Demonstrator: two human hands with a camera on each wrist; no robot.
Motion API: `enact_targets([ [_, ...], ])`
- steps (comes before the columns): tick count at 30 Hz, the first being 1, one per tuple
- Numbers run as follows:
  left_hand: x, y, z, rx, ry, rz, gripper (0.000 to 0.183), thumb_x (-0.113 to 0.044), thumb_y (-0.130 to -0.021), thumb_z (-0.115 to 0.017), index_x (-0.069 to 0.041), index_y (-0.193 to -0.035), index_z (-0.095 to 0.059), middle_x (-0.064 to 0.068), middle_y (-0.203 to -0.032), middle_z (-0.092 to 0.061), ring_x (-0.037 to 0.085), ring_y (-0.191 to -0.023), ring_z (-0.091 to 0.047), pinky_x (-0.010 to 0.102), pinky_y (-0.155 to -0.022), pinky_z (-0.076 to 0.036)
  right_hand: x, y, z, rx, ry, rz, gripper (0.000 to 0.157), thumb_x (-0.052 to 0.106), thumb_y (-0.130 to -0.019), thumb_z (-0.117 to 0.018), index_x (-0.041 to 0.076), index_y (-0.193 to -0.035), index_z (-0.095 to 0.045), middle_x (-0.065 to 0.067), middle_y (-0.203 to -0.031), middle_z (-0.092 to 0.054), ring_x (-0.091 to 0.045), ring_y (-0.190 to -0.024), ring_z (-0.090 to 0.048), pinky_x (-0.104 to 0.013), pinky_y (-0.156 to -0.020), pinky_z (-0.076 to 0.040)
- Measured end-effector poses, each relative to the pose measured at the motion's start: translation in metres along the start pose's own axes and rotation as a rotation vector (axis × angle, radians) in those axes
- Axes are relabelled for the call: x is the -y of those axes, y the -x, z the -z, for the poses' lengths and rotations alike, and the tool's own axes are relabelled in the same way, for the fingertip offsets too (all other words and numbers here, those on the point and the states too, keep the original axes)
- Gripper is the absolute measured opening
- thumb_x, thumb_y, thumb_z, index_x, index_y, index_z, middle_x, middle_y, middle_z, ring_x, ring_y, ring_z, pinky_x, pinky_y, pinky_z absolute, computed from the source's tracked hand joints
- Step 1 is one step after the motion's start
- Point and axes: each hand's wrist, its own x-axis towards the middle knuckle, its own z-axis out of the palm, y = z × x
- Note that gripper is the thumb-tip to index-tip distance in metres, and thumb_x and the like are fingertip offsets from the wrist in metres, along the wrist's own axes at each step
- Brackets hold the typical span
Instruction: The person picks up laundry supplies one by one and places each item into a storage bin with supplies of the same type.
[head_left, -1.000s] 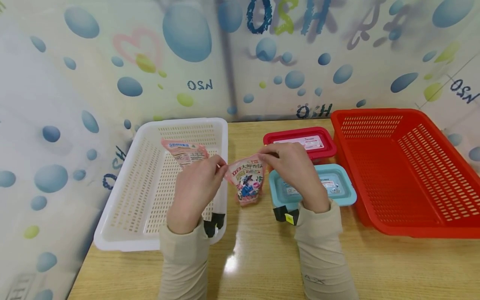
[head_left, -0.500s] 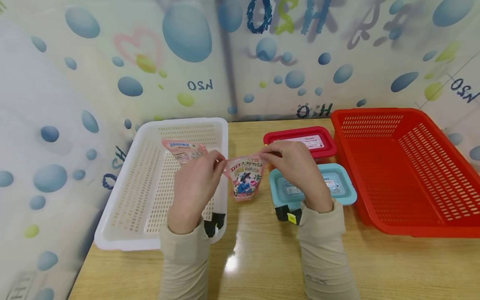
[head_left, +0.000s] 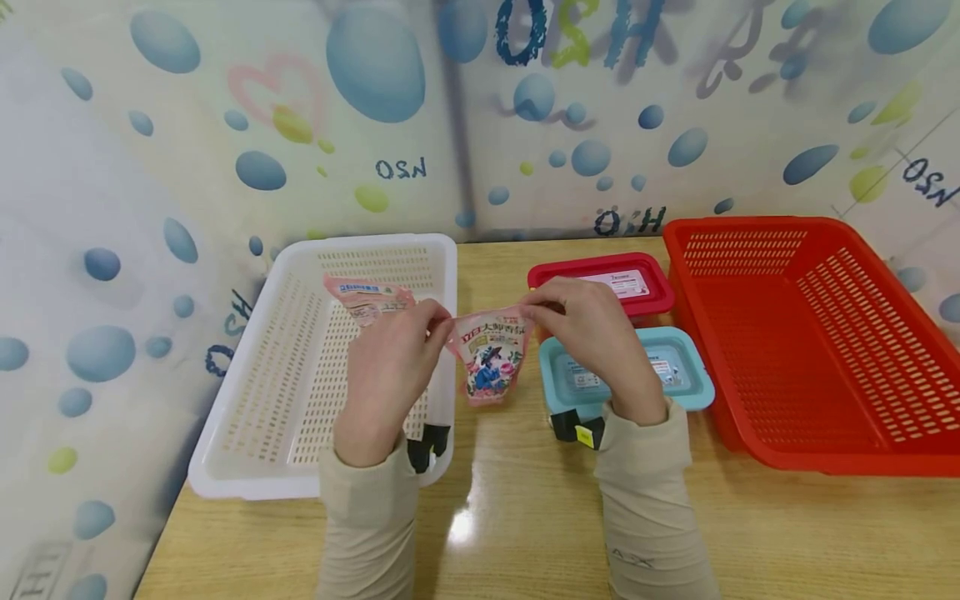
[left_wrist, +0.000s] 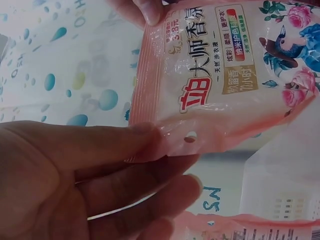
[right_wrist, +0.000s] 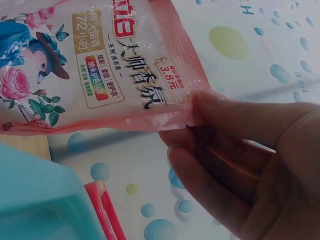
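A pink laundry detergent pouch hangs above the table between both hands, its printed front facing the head camera. My left hand pinches one upper corner; in the left wrist view, the thumb lies by a small hole in the pouch. At the opposite upper corner, my right hand pinches the sealed top edge between thumb and finger. A second pink pouch is in the white basket, partly hidden behind my left hand.
Right of the hanging pouch are a lidded red container and a lidded light-blue container, the latter partly beneath my right forearm. A large red basket stands farther right. A patterned sheet backs the wooden table.
The hanging pouch has been drawn straighter and its lower end has risen slightly. My right hand has shifted a little up and to the right; both hands keep their hold.
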Motion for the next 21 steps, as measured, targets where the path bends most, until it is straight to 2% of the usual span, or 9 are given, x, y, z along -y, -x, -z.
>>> enact_targets([
  [6, 0.0006, 0.0008, -0.0005, -0.005, 0.005, -0.009, 0.014, -0.030, -0.088, -0.056, -0.020, -0.089, -0.064, -0.005, -0.071, -0.061, 0.015, -0.059, -0.052, 0.033, -0.048, -0.038, 0.0001, 0.0005, 0.0003, 0.002, 0.003, -0.008, 0.027, 0.027, -0.081, -0.065, 0.016, -0.106, -0.067, 0.005, -0.096, -0.065, -0.011, -0.084, -0.055, -0.028, -0.072, -0.048],
  [14, 0.0002, 0.0011, -0.0008, -0.027, 0.003, -0.024, 0.014, -0.030, -0.089, -0.055, -0.020, -0.090, -0.064, -0.005, -0.068, -0.060, 0.017, -0.057, -0.052, 0.033, -0.046, -0.037, 0.0019, 0.0017, 0.0006, -0.004, -0.050, -0.032, 0.026, 0.029, -0.081, -0.064, 0.021, -0.106, -0.066, 0.008, -0.097, -0.063, -0.009, -0.084, -0.053, -0.027, -0.071, -0.048],
  [21, -0.0007, 0.0009, -0.0002, -0.036, -0.001, -0.031, 0.014, -0.030, -0.089, -0.054, -0.019, -0.090, -0.063, -0.004, -0.067, -0.059, 0.017, -0.055, -0.051, 0.033, -0.045, -0.037, 0.0033, 0.0017, 0.0027, -0.006, -0.038, -0.048, 0.028, 0.031, -0.081, -0.064, 0.020, -0.107, -0.066, 0.008, -0.096, -0.064, -0.010, -0.084, -0.053, -0.027, -0.070, -0.049],
])
